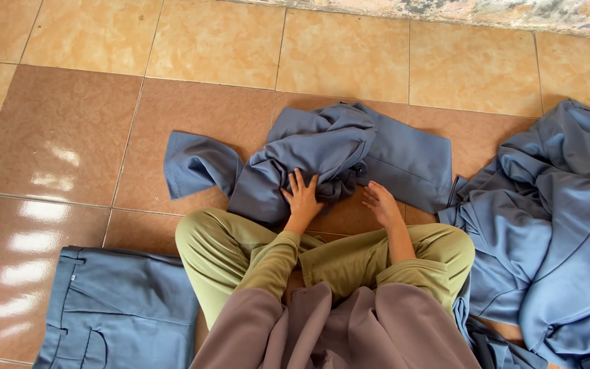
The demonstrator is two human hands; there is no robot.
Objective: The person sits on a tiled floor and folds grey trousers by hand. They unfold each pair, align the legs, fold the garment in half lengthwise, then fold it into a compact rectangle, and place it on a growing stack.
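Grey-blue folded trousers (117, 307) lie nearest, then left hand (302, 198) spread flat on the crumpled garment (329, 154) on the tiled floor (76, 130), right hand (382, 203) loosely open beside it; unfolded heap (554, 225) waits rightward.

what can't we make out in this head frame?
- Crumpled grey-blue garment: its type is unclear, folds hide its shape.
- Left hand: palm is pressed flat on the cloth, so any grip is hidden.
- Right hand: fingertips touching the cloth or not, unclear.
- Folded trousers: cut off by the bottom edge.
- Garment pile: runs off the right edge.
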